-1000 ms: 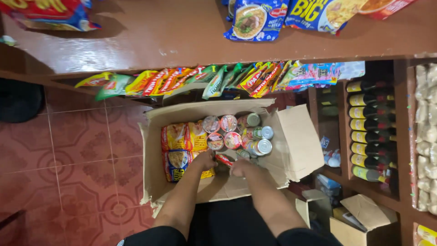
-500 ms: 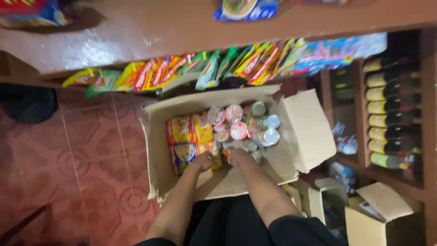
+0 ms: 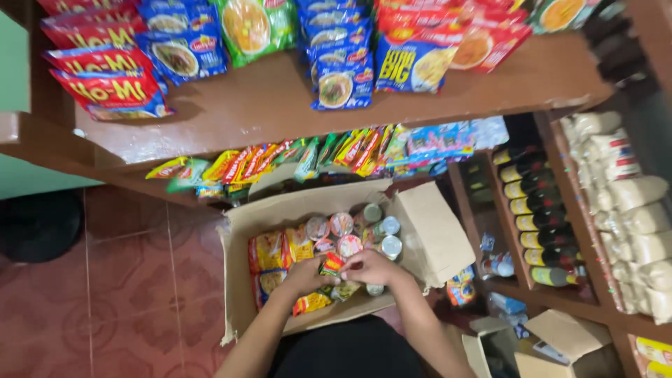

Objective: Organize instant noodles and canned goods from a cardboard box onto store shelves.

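Both hands, left hand (image 3: 306, 274) and right hand (image 3: 372, 267), pinch a small packet (image 3: 331, 263) over the box (image 3: 245, 231); it looks light, crinkly, best held by its edges.

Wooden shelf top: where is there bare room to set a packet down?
The wooden shelf top is bare along its front, between the red packets at left and the blue packets; also right of them, toward the edge. The cardboard box is crowded with cans and both hands.

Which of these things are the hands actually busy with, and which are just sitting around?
In hand: small red packet, held by left hand and right hand; open cardboard box of cans.

Sitting around: noodle packets on wooden shelf; dark bottles.
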